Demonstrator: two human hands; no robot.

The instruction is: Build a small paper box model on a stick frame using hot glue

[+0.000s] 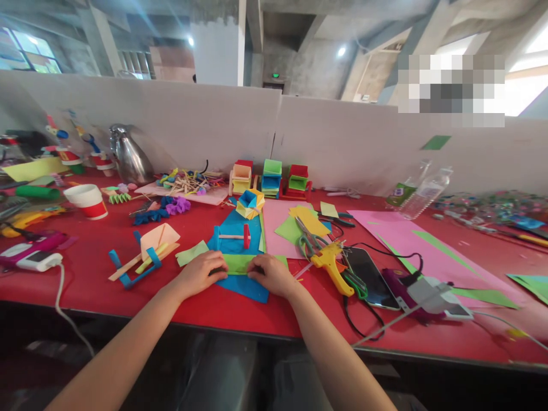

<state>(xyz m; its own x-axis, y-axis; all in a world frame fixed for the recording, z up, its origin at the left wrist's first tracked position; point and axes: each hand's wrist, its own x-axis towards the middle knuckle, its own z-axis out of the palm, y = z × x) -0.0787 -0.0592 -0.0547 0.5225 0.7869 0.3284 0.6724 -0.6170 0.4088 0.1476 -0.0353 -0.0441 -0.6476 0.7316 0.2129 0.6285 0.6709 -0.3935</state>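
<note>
Pinning a strip (240, 263) near the table (98, 291) front edge, left hand (200, 274), right hand (270, 275) half-curled, gripping its ends

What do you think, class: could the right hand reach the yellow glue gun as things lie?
Probably yes. The right hand rests on the green paper strip, and the glue gun lies close to its right on the red table, with nothing standing between them.
</note>
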